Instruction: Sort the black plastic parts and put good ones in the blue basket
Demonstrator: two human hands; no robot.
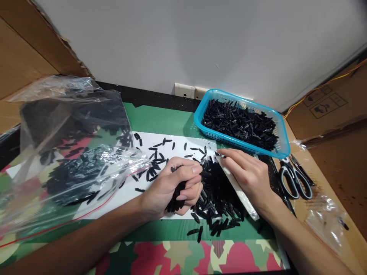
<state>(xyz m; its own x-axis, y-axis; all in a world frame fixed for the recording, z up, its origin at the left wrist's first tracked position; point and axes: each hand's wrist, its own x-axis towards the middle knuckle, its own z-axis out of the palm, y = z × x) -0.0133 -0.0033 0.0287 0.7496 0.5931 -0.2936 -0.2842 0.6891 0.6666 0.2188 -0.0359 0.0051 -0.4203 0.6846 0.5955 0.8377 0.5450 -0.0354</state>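
My left hand [182, 185] is closed around a bunch of small black slivers [175, 200], which stick out below the fingers and near the thumb. My right hand [248, 168] has its fingers pressed together along a long, narrow white strip [239, 191]; its exact kind is unclear. A dark bit shows at those fingertips. Between the hands lies a dense heap of black slivers [213, 183], partly off the white sheet [177, 139]. More of them are scattered loosely to the left of my left hand.
A blue basket [243, 141] full of black slivers stands at the back right. Scissors [294, 179] and a small clear bag [327, 217] lie at the right. A large zip bag [86, 152] with black pieces covers the left side. Cardboard [321, 99] and a wall surround the table.
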